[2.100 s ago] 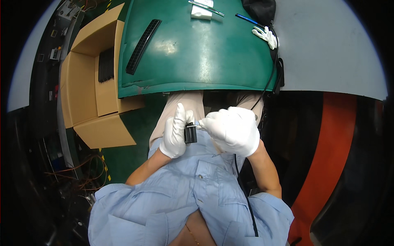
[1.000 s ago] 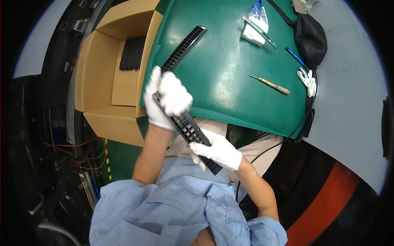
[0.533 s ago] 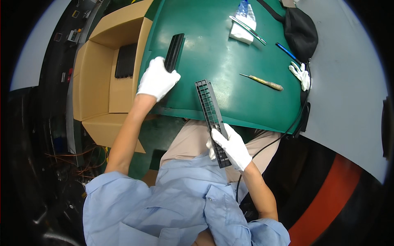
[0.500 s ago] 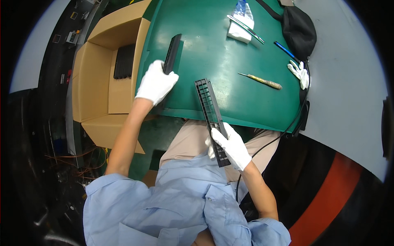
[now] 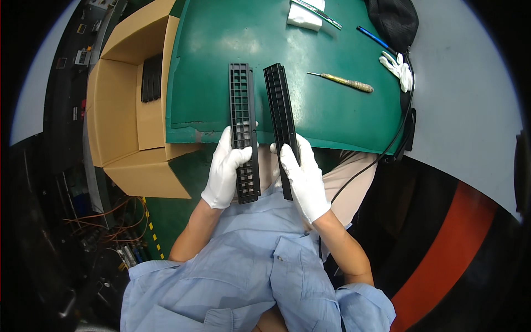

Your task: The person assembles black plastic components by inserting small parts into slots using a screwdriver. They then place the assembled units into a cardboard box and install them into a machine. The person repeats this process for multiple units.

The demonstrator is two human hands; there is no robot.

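Observation:
In front of my body, each gloved hand grips one long black plastic grille. My left hand (image 5: 225,169) is closed round the lower half of the left grille (image 5: 240,105), its thumb across the open lattice. The right grille (image 5: 279,102) leans slightly, its top tipped left, and my right hand (image 5: 304,180) holds its lower part with the thumb on the face. Both stand nearly upright, side by side with a narrow gap, their upper ends over the green mat (image 5: 204,88). Fingers behind the grilles are mostly hidden.
An open cardboard box (image 5: 116,110) at the left holds black slatted parts (image 5: 151,78). On the mat lie a screwdriver (image 5: 345,82), a blue pen (image 5: 376,39), a white glove (image 5: 397,71), and tweezers (image 5: 318,14) on a white pad (image 5: 303,21). A black cable (image 5: 381,171) runs along the right.
My left hand has come back from the mat near the box, bringing its grille beside the other. The right grille has turned in my right hand, and the view has shifted slightly.

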